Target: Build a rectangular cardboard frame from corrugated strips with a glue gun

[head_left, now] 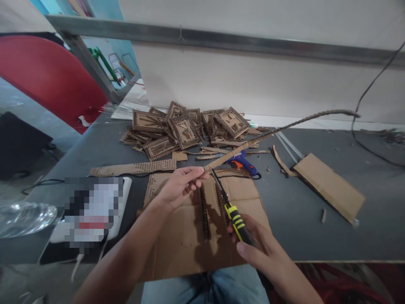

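My left hand [179, 185] pinches the near end of a long, thin cardboard strip [284, 126] that runs up and to the right over the grey table [316, 211]. My right hand [262, 249] grips scissors with a yellow and black handle [236, 219]; their blades point up toward the strip just beside my left fingers. Under both hands lies a large flat cardboard sheet [190, 240] with two short corrugated strips standing on it.
A pile of cardboard frames [183, 128] sits at the back. A blue glue gun [243, 162] lies past the sheet. A cardboard piece [329, 185] is at the right, a long strip [133, 169] at the left, a blurred device [91, 211] nearer left.
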